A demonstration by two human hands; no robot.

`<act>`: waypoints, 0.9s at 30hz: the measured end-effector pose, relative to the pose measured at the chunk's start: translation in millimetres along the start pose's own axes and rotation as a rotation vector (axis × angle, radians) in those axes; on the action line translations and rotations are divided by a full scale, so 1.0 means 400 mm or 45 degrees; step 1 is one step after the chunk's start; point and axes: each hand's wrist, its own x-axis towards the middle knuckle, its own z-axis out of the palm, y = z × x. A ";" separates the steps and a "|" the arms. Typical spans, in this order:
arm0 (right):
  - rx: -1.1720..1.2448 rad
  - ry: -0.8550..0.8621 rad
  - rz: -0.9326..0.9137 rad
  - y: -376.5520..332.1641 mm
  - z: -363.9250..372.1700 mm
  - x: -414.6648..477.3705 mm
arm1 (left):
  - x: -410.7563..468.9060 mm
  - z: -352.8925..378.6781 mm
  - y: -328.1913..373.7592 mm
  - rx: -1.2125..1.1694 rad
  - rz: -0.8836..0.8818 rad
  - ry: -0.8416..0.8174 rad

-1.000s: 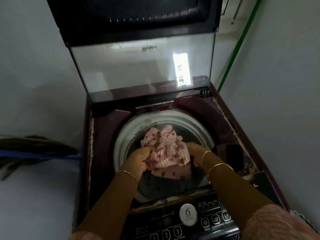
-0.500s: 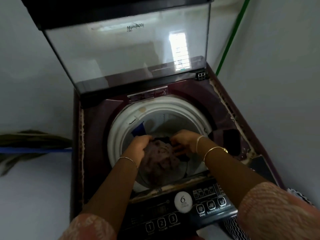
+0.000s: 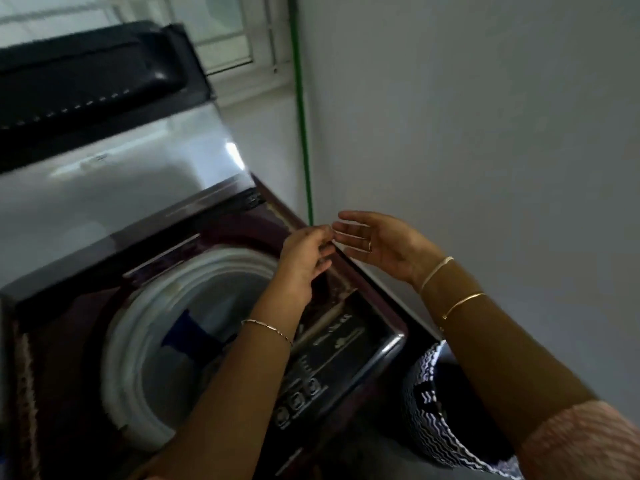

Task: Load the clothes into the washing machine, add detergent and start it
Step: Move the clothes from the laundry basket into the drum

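Plain grey wall (image 3: 485,133); thin green pipe (image 3: 302,116); white-framed window (image 3: 221,29) behind

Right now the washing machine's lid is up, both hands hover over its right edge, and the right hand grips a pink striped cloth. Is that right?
No. The head view shows the right hand open and holding nothing. The rest stands: the lid is up, and the left hand hovers with the right hand over the washing machine's right edge.

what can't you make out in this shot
Head view only:
1. Inside of the drum: mostly hidden by the left forearm and blur.
2. Control panel labels: blurred.
3. Basket contents: dark, behind the right forearm.
4. Whether the left hand holds anything: curled fingers blurred.
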 end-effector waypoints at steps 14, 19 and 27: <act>0.321 0.571 0.121 0.171 -0.786 -0.421 | -0.172 0.731 -0.430 0.148 -0.337 -0.278; 0.334 0.701 0.262 0.289 -0.952 -0.447 | -0.142 0.796 -0.580 0.245 -0.488 -0.244; 0.175 0.995 0.543 0.556 -1.154 -0.331 | 0.029 0.802 -0.869 0.460 -0.698 -0.157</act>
